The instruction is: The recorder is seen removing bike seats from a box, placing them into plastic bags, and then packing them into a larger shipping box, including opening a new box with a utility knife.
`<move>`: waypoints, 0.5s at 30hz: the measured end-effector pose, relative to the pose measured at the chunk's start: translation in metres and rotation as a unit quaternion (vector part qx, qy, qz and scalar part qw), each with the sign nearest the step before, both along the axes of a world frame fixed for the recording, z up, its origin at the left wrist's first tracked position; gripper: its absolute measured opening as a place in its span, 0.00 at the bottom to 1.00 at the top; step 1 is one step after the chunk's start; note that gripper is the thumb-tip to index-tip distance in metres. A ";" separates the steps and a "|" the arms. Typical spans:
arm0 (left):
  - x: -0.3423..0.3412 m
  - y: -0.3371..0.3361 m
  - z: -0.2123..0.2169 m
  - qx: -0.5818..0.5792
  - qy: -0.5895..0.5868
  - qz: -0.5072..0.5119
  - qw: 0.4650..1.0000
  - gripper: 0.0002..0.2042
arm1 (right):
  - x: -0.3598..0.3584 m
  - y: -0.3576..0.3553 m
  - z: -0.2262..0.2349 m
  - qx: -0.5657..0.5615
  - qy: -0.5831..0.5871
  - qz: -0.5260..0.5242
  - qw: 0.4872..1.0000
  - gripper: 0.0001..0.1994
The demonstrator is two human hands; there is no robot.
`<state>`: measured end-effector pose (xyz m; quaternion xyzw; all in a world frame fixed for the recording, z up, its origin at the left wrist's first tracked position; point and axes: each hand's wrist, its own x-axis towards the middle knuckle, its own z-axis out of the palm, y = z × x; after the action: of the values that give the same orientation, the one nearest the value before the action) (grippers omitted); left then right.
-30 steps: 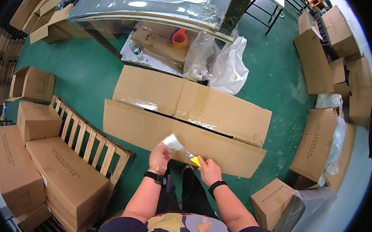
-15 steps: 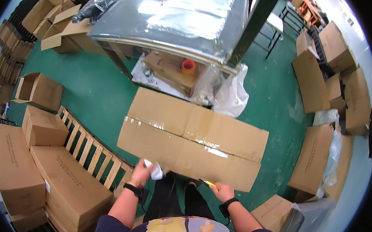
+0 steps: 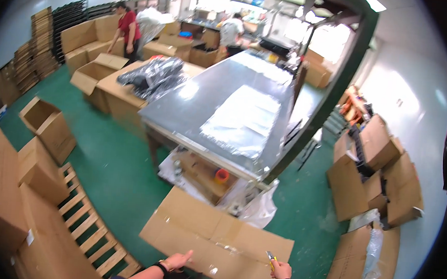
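In front of me lies a big closed cardboard box [image 3: 191, 223], a taped seam running along its top. My left hand [image 3: 177, 260] is over its near left side, thumb stretched out, with nothing visible in it. My right hand [image 3: 280, 271] grips a yellow utility knife [image 3: 273, 259] by the handle, above the box's right end. The blade end points up and away from me. A small white shiny patch [image 3: 213, 270] shows on the near flap; I cannot tell whether it is tape or something loose.
Beyond the box stands a metal-topped table [image 3: 193, 122] with an upright post [image 3: 330, 95]. A wooden pallet [image 3: 86, 207] and cardboard boxes [image 3: 41, 220] are on the left, open cartons [image 3: 348, 252] on the right. A person in red [image 3: 130, 32] works at the far left; another person is farther back.
My view has tilted up, showing more of the room. The white crumpled thing that was in my left hand is no longer there. My right hand still holds the knife, now more upright.
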<state>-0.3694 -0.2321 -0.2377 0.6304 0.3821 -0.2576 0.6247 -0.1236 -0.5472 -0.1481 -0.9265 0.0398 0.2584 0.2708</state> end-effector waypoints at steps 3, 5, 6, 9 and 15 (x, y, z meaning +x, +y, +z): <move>-0.006 0.026 -0.020 0.074 -0.064 -0.018 0.995 0.28 | 0.037 -0.003 0.022 0.077 -0.080 -0.066 0.992 0.26; -0.008 0.045 -0.038 0.101 -0.059 -0.103 0.988 0.18 | 0.054 0.014 0.058 0.102 -0.097 -0.069 0.988 0.26; -0.006 0.050 -0.017 0.067 -0.034 -0.076 0.994 0.15 | 0.059 0.019 0.072 0.126 -0.115 -0.083 0.982 0.27; -0.006 0.052 0.018 0.064 -0.071 -0.020 0.995 0.13 | 0.073 0.035 0.123 0.200 -0.164 -0.100 0.961 0.25; -0.014 0.091 -0.088 0.107 -0.138 0.040 0.984 0.22 | 0.118 0.059 0.223 0.386 -0.229 -0.004 0.893 0.11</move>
<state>-0.3836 -0.1414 -0.3259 0.7073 0.3423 -0.1010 0.6102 -0.0061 -0.4882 0.0751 -0.7820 -0.1228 0.0333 0.6101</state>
